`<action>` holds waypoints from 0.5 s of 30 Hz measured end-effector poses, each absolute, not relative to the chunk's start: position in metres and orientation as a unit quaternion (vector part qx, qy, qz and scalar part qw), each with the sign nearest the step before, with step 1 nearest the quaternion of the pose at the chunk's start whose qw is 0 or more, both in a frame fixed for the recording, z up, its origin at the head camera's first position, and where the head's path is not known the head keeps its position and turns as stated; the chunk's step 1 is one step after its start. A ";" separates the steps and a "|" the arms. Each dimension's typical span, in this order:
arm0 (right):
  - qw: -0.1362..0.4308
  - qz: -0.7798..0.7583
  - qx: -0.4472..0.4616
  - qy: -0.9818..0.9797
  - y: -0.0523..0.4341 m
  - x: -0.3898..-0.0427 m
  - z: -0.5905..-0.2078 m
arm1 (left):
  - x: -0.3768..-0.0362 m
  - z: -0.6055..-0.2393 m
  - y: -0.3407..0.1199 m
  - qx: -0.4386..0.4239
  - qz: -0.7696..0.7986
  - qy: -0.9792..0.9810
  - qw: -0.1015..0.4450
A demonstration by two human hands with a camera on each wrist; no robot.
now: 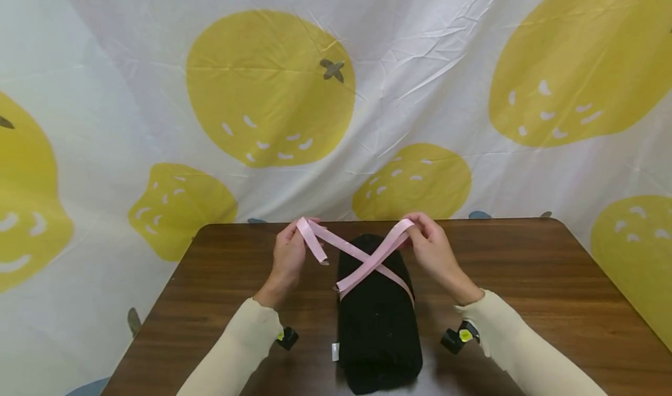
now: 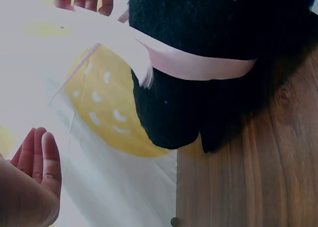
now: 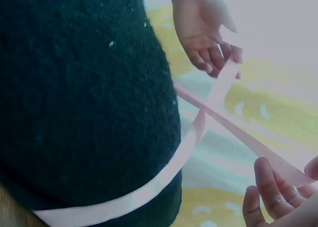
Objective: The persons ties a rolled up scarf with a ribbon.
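A pink ribbon wraps around a black, fuzzy, elongated object lying on the table. Its two lengths cross above the object's far part. My left hand pinches one length left of the object, with a short tail hanging down from the fingers. The other length is pinched by my right hand, to the right and raised; its loose end drapes back to the object's left side. In the right wrist view the ribbon band lies snug against the black fabric. What kind of thing the black object is cannot be told.
The brown wooden table extends to both sides of the object. Behind it hangs a white cloth printed with yellow fruits. A small white tag sticks out from the object's left side.
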State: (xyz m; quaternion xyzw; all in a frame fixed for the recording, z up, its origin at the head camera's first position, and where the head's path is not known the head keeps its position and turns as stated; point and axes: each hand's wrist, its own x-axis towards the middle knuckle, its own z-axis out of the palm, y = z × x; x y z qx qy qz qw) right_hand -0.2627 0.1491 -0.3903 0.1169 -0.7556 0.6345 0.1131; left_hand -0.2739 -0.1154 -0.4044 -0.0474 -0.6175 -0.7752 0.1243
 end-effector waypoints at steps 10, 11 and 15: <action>0.128 0.630 0.115 -0.757 0.173 -0.264 -0.395 | -0.270 -0.410 -0.131 -0.040 -0.785 -0.607 0.115; 0.130 0.629 0.116 -0.758 0.176 -0.265 -0.396 | -0.269 -0.411 -0.133 -0.042 -0.787 -0.605 0.115; 0.138 0.628 0.118 -0.757 0.189 -0.264 -0.398 | -0.268 -0.411 -0.140 -0.029 -0.797 -0.594 0.104</action>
